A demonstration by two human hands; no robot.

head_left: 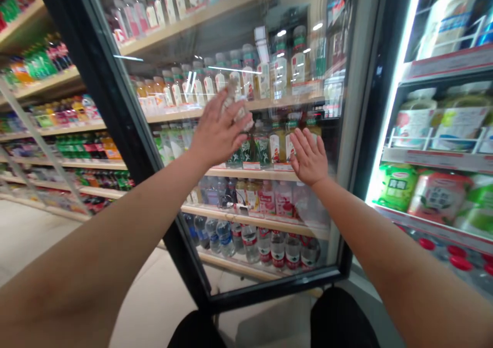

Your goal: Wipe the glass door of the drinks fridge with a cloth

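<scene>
In front of me a glass door [279, 290] with a black frame stands swung open. My left hand [219, 127] presses a crumpled whitish cloth [231, 89] against the glass, its fingers spread over it; part of the cloth is hidden under them. Lower and to the right, my right hand [310, 158] rests with the palm against the same pane. Its fingers are stretched out and hold nothing. Lights reflect in the glass.
Through the pane, shelves show rows of bottled drinks [250, 243]. At right is a lit cooler with large bottles [414, 117] and red-capped bottles [460, 261]. More drink shelves [69, 164] run along the left above a pale floor [144, 291]. My knees [341, 320] show below the door.
</scene>
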